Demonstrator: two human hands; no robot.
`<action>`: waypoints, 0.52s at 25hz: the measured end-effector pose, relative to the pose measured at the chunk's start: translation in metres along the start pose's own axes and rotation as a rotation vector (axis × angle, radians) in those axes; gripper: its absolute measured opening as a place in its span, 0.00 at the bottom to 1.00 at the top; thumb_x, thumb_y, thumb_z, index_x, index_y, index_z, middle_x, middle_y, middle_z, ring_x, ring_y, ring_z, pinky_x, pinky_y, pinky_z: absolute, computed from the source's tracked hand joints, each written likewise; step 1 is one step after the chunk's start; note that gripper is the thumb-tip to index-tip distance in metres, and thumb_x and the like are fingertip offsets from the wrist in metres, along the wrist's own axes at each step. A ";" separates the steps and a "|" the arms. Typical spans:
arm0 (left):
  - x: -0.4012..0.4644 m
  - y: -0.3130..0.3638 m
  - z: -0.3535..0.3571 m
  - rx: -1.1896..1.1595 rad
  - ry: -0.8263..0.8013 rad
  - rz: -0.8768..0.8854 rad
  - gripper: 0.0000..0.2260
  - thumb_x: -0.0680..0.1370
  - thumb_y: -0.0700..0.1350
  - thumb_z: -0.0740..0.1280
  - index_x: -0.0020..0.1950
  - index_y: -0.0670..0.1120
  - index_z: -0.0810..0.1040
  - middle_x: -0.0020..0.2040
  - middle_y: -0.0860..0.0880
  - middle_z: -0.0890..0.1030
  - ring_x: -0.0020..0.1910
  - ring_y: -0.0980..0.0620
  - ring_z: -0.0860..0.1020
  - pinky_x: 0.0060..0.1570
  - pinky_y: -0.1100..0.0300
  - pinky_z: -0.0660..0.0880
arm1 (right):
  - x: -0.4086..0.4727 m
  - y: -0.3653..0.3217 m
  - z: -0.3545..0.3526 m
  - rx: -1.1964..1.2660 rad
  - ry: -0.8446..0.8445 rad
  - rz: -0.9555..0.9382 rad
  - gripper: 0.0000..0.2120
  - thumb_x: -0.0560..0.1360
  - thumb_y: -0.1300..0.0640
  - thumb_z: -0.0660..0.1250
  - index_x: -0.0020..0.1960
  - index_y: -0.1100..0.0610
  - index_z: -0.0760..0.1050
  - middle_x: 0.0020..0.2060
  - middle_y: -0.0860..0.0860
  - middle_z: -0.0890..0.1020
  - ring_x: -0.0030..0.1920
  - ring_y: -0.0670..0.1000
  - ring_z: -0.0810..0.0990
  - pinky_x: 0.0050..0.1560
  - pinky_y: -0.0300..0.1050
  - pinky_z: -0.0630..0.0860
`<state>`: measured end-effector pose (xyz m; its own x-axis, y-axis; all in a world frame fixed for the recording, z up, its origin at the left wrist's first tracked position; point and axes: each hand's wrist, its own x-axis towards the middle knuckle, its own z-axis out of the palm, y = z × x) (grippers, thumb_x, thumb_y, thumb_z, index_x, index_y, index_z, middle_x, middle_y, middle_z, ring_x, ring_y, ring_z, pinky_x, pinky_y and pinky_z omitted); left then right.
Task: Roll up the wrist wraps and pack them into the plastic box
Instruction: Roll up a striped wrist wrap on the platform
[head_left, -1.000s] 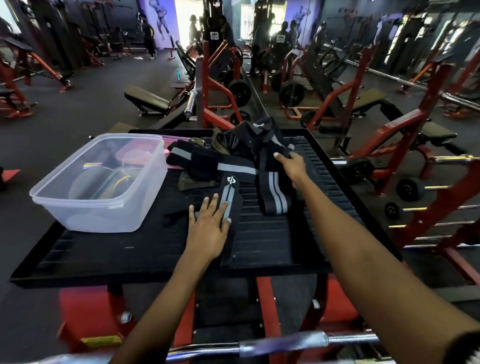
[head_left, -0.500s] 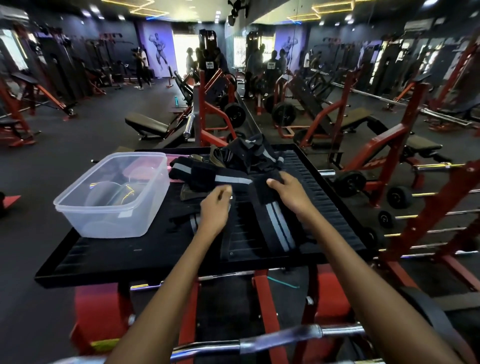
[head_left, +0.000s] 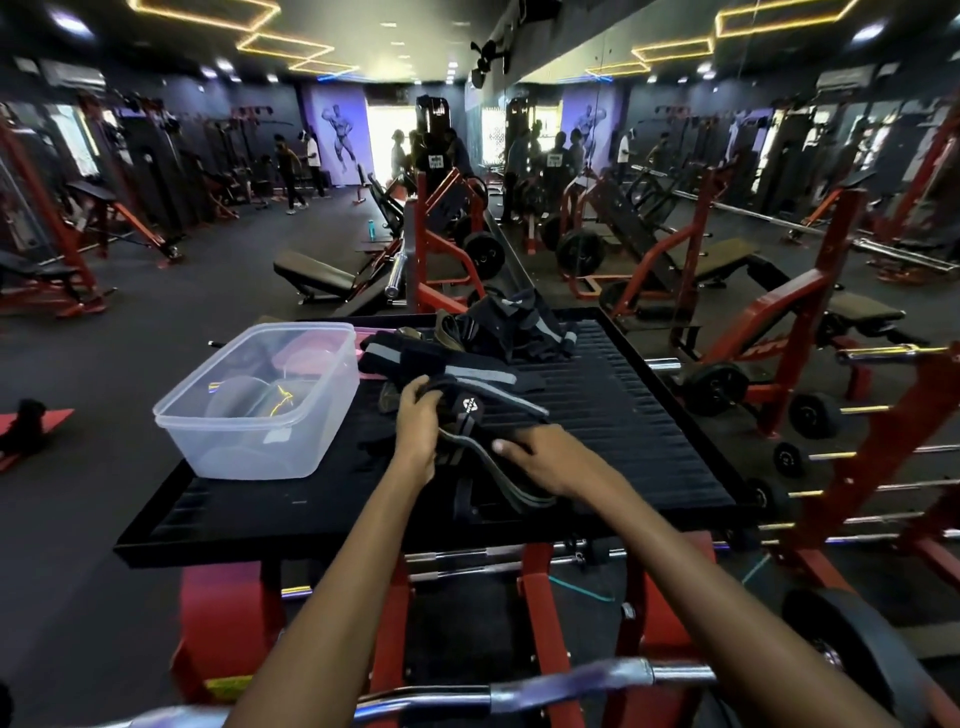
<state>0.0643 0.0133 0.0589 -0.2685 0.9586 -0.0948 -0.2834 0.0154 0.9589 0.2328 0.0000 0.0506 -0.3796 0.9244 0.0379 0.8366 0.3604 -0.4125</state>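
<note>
A black wrist wrap with grey stripes (head_left: 470, 415) lies at the middle of the black ribbed platform (head_left: 649, 447). My left hand (head_left: 418, 423) grips its logo end, fingers curled over the top. My right hand (head_left: 540, 460) holds the strap's near part, which trails toward the platform's front edge. More black and grey wraps (head_left: 452, 364) lie in a pile at the back of the platform. The clear plastic box (head_left: 260, 400) stands open on the platform's left side, with nothing in it that I can make out.
A chrome barbell (head_left: 519, 696) runs across just below me. Red machine frames (head_left: 852, 415) with weight plates stand to the right of the platform. Benches, racks and several people fill the gym floor behind.
My left hand went from lying flat on a wrap to gripping its logo end. My right hand came back from the pile to the strap. The camera view has tilted upward.
</note>
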 end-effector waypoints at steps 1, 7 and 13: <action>-0.002 0.001 -0.005 0.041 -0.002 0.011 0.14 0.79 0.40 0.57 0.64 0.50 0.70 0.52 0.47 0.79 0.45 0.50 0.79 0.40 0.59 0.75 | 0.001 0.007 0.002 -0.138 0.009 0.076 0.18 0.79 0.45 0.58 0.56 0.57 0.76 0.56 0.58 0.80 0.59 0.58 0.76 0.61 0.51 0.70; -0.001 -0.008 -0.030 0.253 -0.146 -0.083 0.15 0.76 0.45 0.67 0.63 0.48 0.74 0.59 0.44 0.79 0.51 0.48 0.79 0.50 0.51 0.77 | 0.010 0.033 -0.004 0.311 0.351 0.285 0.20 0.77 0.52 0.63 0.67 0.57 0.69 0.60 0.52 0.76 0.64 0.55 0.74 0.68 0.52 0.64; -0.002 0.001 -0.030 0.022 -0.233 -0.160 0.20 0.78 0.57 0.61 0.65 0.48 0.72 0.59 0.44 0.80 0.58 0.42 0.78 0.45 0.45 0.80 | 0.016 0.028 -0.008 1.313 0.194 0.143 0.17 0.78 0.61 0.61 0.66 0.51 0.66 0.54 0.50 0.77 0.45 0.52 0.81 0.39 0.43 0.78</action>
<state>0.0367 0.0033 0.0522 -0.0020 0.9830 -0.1836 -0.2848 0.1755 0.9424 0.2530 0.0253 0.0467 -0.1669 0.9860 0.0037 -0.1756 -0.0260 -0.9841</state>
